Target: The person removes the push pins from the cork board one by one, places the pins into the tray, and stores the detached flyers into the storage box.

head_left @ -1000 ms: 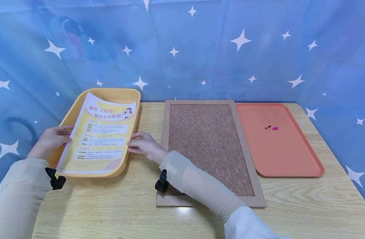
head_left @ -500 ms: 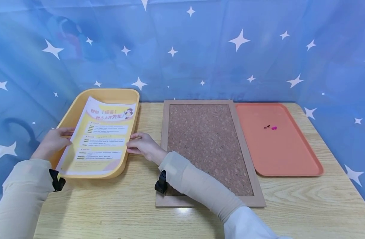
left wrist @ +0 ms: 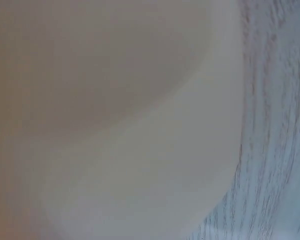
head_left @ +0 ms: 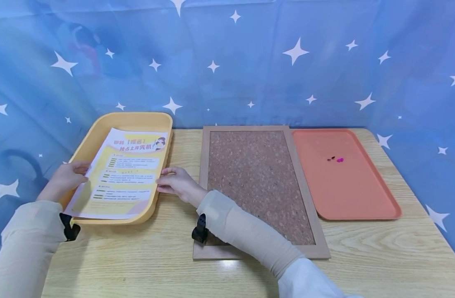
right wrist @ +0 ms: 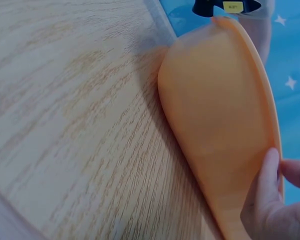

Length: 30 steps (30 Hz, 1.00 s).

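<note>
I've got the flyer [head_left: 125,174] lying in the yellow tray [head_left: 101,128] at the table's [head_left: 168,256] left end, and there's open wood in front of the tray, while its right rim sits just beside the cork board [head_left: 257,182]. My left hand [head_left: 65,178] pinches the flyer's left edge over the tray's left rim, and my right hand [head_left: 177,184] pinches the right edge at the right rim. The orange tray [head_left: 361,207] is just past the board.
</note>
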### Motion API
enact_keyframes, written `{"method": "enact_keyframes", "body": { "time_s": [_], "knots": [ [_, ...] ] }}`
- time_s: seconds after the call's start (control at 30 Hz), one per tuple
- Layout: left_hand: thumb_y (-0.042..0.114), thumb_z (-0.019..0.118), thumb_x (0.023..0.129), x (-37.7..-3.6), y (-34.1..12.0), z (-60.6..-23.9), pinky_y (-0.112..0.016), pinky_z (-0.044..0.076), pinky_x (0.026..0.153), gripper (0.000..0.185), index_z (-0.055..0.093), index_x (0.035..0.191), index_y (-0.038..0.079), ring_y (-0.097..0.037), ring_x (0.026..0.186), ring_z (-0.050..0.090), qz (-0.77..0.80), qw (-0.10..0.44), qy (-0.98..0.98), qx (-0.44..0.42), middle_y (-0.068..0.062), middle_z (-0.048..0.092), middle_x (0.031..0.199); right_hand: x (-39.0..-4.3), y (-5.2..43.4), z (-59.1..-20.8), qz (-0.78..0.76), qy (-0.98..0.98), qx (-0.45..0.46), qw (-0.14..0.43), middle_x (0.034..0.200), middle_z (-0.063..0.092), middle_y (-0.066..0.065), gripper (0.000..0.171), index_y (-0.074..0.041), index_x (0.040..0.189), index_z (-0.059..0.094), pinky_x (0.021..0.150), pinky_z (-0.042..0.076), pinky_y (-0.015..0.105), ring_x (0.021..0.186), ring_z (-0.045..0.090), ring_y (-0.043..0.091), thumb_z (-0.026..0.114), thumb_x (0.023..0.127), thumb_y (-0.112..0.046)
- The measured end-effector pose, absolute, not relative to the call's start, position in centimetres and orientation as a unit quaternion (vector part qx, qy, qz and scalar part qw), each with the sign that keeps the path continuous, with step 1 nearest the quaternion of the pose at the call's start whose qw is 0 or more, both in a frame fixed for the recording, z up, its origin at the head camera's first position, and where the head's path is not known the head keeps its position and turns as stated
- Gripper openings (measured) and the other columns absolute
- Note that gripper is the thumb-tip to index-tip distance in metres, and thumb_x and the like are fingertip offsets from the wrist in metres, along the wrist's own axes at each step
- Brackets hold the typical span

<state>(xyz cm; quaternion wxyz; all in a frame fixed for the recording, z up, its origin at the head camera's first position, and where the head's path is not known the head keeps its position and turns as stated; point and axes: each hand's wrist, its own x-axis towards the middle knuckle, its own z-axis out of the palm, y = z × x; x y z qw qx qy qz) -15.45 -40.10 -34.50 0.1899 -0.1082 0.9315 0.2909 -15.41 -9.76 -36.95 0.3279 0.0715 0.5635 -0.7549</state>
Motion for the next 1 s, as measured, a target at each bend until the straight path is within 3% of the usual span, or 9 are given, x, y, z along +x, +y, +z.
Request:
{"method": "enact_keyframes", "body": {
  "time_s": [0.23,0.33,0.37,0.5,0.6,0.63,0.77,0.87,1.0],
  "knots": [
    [0.007,0.040,0.093,-15.3,-40.1,-33.5,-0.068,0.028,0.104,0.068,0.004,0.148,-0.011,-0.060,0.132,0.022,0.313,0.201,0.923,-0.099,-0.042,0.018,0.146,-15.5,-9.9,-37.0,-0.760,0.559,0.076,0.324,0.090,0.061,0.008,0.024,-0.002,0.111,0.054,0.087,0.056,0.027,0.069,0.059,0.010,0.060,0.088,0.005],
    [0.016,0.043,0.097,-15.6,-40.4,-33.8,-0.066,0.033,0.101,0.069,0.004,0.150,-0.007,-0.057,0.133,0.024,0.316,0.191,0.924,-0.101,-0.039,0.021,0.148,-15.4,-10.0,-37.0,-0.761,0.557,0.078,0.323,0.091,0.061,0.009,0.025,-0.002,0.112,0.054,0.086,0.057,0.026,0.069,0.059,0.010,0.061,0.088,0.005],
    [0.022,0.044,0.099,-15.8,-40.7,-34.2,-0.058,0.041,0.099,0.070,0.005,0.151,-0.004,-0.052,0.133,0.031,0.307,0.183,0.928,-0.102,-0.036,0.025,0.149,-15.4,-10.0,-37.1,-0.760,0.558,0.079,0.323,0.091,0.061,0.008,0.026,-0.002,0.112,0.054,0.086,0.057,0.026,0.070,0.059,0.010,0.061,0.088,0.004],
    [0.040,0.041,0.100,-17.7,-43.0,-36.6,-0.054,0.045,0.095,0.073,0.004,0.154,0.007,-0.046,0.132,0.037,0.316,0.155,0.931,-0.097,-0.030,0.028,0.151,-15.5,-10.1,-37.0,-0.760,0.556,0.076,0.329,0.089,0.060,0.007,0.029,-0.001,0.117,0.054,0.090,0.056,0.028,0.070,0.059,0.010,0.060,0.089,0.003],
    [0.049,0.038,0.098,-19.3,-44.1,-38.0,-0.063,0.037,0.101,0.076,0.000,0.155,0.016,-0.049,0.132,0.036,0.337,0.133,0.928,-0.085,-0.030,0.027,0.152,-15.6,-10.0,-37.0,-0.760,0.556,0.071,0.328,0.086,0.060,0.006,0.029,0.000,0.119,0.055,0.088,0.056,0.027,0.069,0.060,0.010,0.059,0.090,0.003],
    [0.052,0.036,0.098,-19.5,-43.7,-37.8,-0.060,0.040,0.100,0.076,0.000,0.155,0.017,-0.048,0.131,0.038,0.331,0.126,0.931,-0.085,-0.029,0.029,0.151,-15.6,-9.9,-36.9,-0.761,0.557,0.070,0.325,0.085,0.061,0.006,0.030,0.000,0.119,0.055,0.086,0.057,0.026,0.068,0.060,0.009,0.059,0.090,0.003],
    [0.046,0.035,0.100,-18.3,-39.9,-34.0,-0.064,0.036,0.102,0.073,0.000,0.155,0.012,-0.053,0.132,0.034,0.349,0.128,0.924,-0.090,-0.031,0.025,0.152,-15.6,-9.2,-36.6,-0.761,0.562,0.068,0.315,0.085,0.063,0.006,0.033,0.001,0.123,0.055,0.082,0.058,0.025,0.068,0.061,0.008,0.059,0.090,0.002],
    [0.039,0.033,0.102,-16.7,-36.5,-30.8,-0.069,0.030,0.103,0.070,0.000,0.153,0.005,-0.057,0.131,0.030,0.364,0.124,0.918,-0.094,-0.035,0.021,0.151,-15.7,-8.3,-36.0,-0.760,0.571,0.062,0.304,0.086,0.062,0.005,0.037,0.002,0.128,0.052,0.087,0.057,0.028,0.070,0.062,0.009,0.059,0.091,0.000],
    [0.031,0.028,0.103,-15.6,-33.6,-28.9,-0.067,0.032,0.103,0.065,0.001,0.152,0.000,-0.056,0.131,0.029,0.363,0.092,0.923,-0.089,-0.037,0.021,0.150,-16.2,-6.6,-35.0,-0.766,0.580,0.039,0.276,0.088,0.059,0.004,0.039,0.002,0.131,0.049,0.094,0.054,0.034,0.077,0.061,0.011,0.056,0.093,-0.001]
  ]
}}
